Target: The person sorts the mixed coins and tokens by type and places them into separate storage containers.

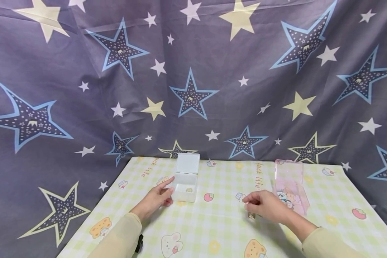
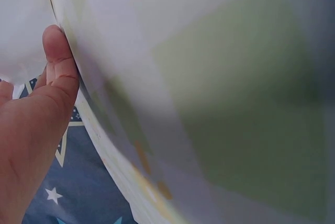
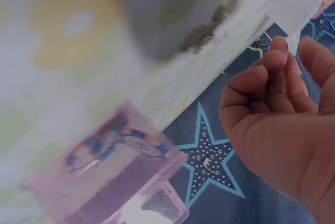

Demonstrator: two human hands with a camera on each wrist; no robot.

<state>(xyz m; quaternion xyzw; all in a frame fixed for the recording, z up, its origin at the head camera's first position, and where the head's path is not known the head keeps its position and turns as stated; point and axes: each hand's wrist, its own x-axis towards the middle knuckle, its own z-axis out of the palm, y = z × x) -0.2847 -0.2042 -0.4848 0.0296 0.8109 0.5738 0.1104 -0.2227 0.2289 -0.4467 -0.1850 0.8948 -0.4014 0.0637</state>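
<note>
On green-checked desk (image 1: 219, 224), before star-patterned grey curtain (image 1: 213, 53). With left hand (image 1: 156, 197), fingers extended, at open white plastic box (image 1: 182, 197); with right hand (image 1: 267, 206) curled near gold trinket (image 1: 251, 215), hold unclear. In head view alone: gold piece (image 1: 189, 190) inside box.

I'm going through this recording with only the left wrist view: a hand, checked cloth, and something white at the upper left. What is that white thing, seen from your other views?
Observer: The head view shows it is a small white box with its lid standing open.

Operator: Good. My view doesn't show the right hand at all; where is it?

Observer: In the head view the right hand is over the checked cloth, just left of an open pink box and partly overlapping it from that angle. Whether its fingers hold anything, I can't tell.
</note>
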